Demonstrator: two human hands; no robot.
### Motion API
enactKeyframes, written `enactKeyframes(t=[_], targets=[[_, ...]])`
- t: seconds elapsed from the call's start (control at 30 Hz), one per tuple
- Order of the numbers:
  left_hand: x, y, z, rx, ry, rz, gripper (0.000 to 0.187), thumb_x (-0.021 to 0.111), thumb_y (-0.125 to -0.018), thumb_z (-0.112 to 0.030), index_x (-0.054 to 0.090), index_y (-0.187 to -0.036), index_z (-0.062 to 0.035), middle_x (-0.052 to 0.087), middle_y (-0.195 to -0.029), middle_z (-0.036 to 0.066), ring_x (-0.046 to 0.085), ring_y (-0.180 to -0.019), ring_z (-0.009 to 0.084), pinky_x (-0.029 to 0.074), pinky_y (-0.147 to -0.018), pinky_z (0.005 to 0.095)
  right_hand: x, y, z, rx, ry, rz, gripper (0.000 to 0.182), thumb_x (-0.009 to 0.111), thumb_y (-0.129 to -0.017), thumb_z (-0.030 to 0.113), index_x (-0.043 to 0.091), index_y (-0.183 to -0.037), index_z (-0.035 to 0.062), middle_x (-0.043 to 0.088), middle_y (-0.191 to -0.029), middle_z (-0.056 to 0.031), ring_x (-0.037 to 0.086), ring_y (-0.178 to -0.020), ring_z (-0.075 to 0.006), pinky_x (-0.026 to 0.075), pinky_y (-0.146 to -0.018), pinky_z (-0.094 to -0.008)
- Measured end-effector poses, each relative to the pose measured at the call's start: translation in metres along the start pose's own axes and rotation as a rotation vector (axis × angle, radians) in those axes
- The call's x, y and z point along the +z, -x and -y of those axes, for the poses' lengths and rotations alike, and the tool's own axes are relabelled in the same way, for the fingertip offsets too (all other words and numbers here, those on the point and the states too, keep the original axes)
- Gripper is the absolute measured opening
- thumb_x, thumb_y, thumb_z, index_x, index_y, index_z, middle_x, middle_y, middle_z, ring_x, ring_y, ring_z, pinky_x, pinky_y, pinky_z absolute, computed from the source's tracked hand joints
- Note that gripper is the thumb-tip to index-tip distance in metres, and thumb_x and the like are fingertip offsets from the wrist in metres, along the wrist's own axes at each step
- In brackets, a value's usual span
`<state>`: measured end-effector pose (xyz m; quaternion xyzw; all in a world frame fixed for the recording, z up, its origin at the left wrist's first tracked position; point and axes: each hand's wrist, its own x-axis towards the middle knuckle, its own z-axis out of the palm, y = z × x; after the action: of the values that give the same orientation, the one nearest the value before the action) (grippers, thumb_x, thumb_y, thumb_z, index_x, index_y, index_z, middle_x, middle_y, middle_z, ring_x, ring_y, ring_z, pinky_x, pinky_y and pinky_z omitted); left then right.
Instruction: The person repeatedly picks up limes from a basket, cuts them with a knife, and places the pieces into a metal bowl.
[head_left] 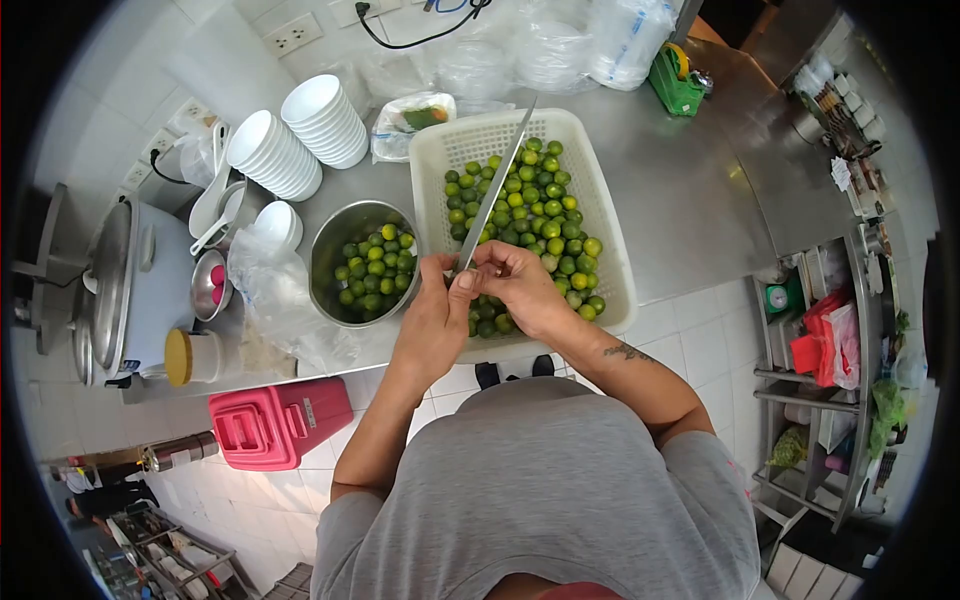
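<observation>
A long knife (pixel 497 185) points up and away over the limes, its handle end hidden at my left hand (pixel 438 315), which is closed around it with the thumb up. Close beside it, my right hand (pixel 525 285) has its fingers bent together near the base of the blade; what they pinch, if anything, is hidden. Both hands are above the near part of a white perforated plastic basket (pixel 612 230) holding many green limes (pixel 540 205). Left of the basket stands a round metal pot (pixel 322 255) with more limes (pixel 375 270) inside.
Stacks of white bowls (pixel 325 120) stand at the back left, near a clear plastic bag (pixel 280 290) and a yellow-lidded tub (pixel 190 357). A green container (pixel 677 82) is at the back right. Below the counter edge sits a pink lidded bin (pixel 280 425). Shelving (pixel 815 395) stands right.
</observation>
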<state>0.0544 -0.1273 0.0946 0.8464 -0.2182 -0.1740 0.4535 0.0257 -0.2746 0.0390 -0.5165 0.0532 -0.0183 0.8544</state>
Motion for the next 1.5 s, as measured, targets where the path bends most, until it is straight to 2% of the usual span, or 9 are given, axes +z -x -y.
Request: enactKeyframes(t=[0.57, 0.7, 0.73, 0.8, 1.0, 1.1, 1.23, 1.43, 1.5], targets=[[-0.021, 0.012, 0.015, 0.014, 0.105, -0.039, 0.041, 0.041, -0.103, -0.037, 0.037, -0.118, 0.0007, 0.06, -0.103, 0.026, 0.063, -0.09, 0.0332, 0.048, -0.081, 0.0393, 0.002, -0.011, 0.025, 0.193, 0.12, 0.207, 0.029, 0.068, -0.089, 0.014, 0.062, -0.113, -0.0018, 0.063, -0.085, -0.0039, 0.06, -0.078, -0.0127, 0.05, -0.074, -0.0274], [-0.037, 0.018, 0.016, -0.011, 0.156, -0.217, 0.038, 0.047, -0.102, -0.035, 0.039, -0.115, 0.0001, 0.06, -0.095, 0.019, 0.059, -0.082, 0.0258, 0.047, -0.079, 0.036, -0.051, -0.032, 0.056, -0.284, 1.291, 0.116, 0.031, 0.063, -0.083, 0.007, 0.065, -0.114, 0.0072, 0.063, -0.101, -0.0136, 0.061, -0.095, -0.0304, 0.049, -0.087, -0.0383], [-0.038, 0.015, 0.03, 0.025, 0.136, -0.295, 0.03, 0.047, -0.102, -0.032, 0.043, -0.113, -0.0043, 0.053, -0.087, 0.006, 0.045, -0.067, 0.0103, 0.042, -0.058, 0.0257, -0.067, -0.033, 0.062, -0.259, 1.588, 0.058, 0.03, 0.063, -0.081, 0.005, 0.065, -0.111, 0.0078, 0.063, -0.102, -0.015, 0.059, -0.099, -0.0351, 0.047, -0.091, -0.0433], [-0.046, 0.011, 0.041, -0.044, 0.116, -0.321, 0.03, 0.046, -0.102, -0.033, 0.043, -0.112, -0.0045, 0.052, -0.085, 0.006, 0.044, -0.064, 0.0099, 0.041, -0.056, 0.025, -0.092, -0.038, 0.068, -0.016, 1.688, 0.231, 0.028, 0.064, -0.081, 0.008, 0.066, -0.109, 0.0083, 0.063, -0.102, -0.0135, 0.059, -0.099, -0.0349, 0.047, -0.09, -0.0422], [-0.055, 0.016, 0.041, -0.061, 0.107, -0.33, 0.046, 0.041, -0.103, -0.037, 0.04, -0.138, -0.0067, 0.048, -0.08, 0.003, 0.043, -0.061, 0.009, 0.04, -0.056, 0.0232, -0.097, -0.044, 0.067, -0.022, 1.649, 0.219, 0.024, 0.065, -0.084, 0.011, 0.065, -0.107, 0.0023, 0.063, -0.102, -0.013, 0.062, -0.095, -0.0322, 0.051, -0.085, -0.0403], [-0.053, 0.024, 0.029, -0.065, 0.154, -0.249, 0.049, 0.042, -0.103, -0.036, 0.036, -0.143, -0.0074, 0.052, -0.087, 0.008, 0.047, -0.072, 0.0138, 0.041, -0.067, 0.0262, -0.086, -0.046, 0.072, 0.247, 0.743, 0.057, 0.023, 0.063, -0.091, 0.013, 0.064, -0.111, 0.0013, 0.064, -0.104, -0.0121, 0.065, -0.092, -0.0262, 0.054, -0.081, -0.0357], [-0.043, 0.032, 0.014, -0.057, 0.21, -0.11, 0.049, 0.044, -0.103, -0.032, 0.035, -0.141, -0.0033, 0.059, -0.105, 0.018, 0.056, -0.094, 0.0241, 0.043, -0.088, 0.0334, -0.038, -0.046, 0.059, 0.166, -0.074, 0.057, 0.035, 0.058, -0.096, 0.012, 0.054, -0.127, -0.0013, 0.064, -0.104, -0.012, 0.065, -0.091, -0.0201, 0.054, -0.082, -0.0296], [-0.03, 0.037, 0.019, 0.02, 0.052, -0.062, 0.051, 0.043, -0.102, -0.034, 0.032, -0.144, -0.0061, 0.055, -0.12, 0.025, 0.061, -0.099, 0.0358, 0.047, -0.088, 0.0412, -0.004, -0.051, 0.037, 0.039, -0.262, 0.112, 0.032, 0.062, -0.093, 0.008, 0.057, -0.123, -0.0024, 0.065, -0.108, -0.0089, 0.065, -0.096, -0.0203, 0.052, -0.089, -0.0311], [-0.026, 0.041, 0.025, 0.05, 0.036, -0.085, 0.051, 0.04, -0.103, -0.037, 0.033, -0.144, -0.0069, 0.055, -0.106, 0.016, 0.057, -0.083, 0.0218, 0.05, -0.072, 0.0311, 0.004, -0.051, 0.034, 0.026, -0.226, 0.042, 0.027, 0.064, -0.091, 0.008, 0.061, -0.117, -0.0008, 0.065, -0.107, -0.0064, 0.064, -0.094, -0.0173, 0.051, -0.086, -0.0293]])
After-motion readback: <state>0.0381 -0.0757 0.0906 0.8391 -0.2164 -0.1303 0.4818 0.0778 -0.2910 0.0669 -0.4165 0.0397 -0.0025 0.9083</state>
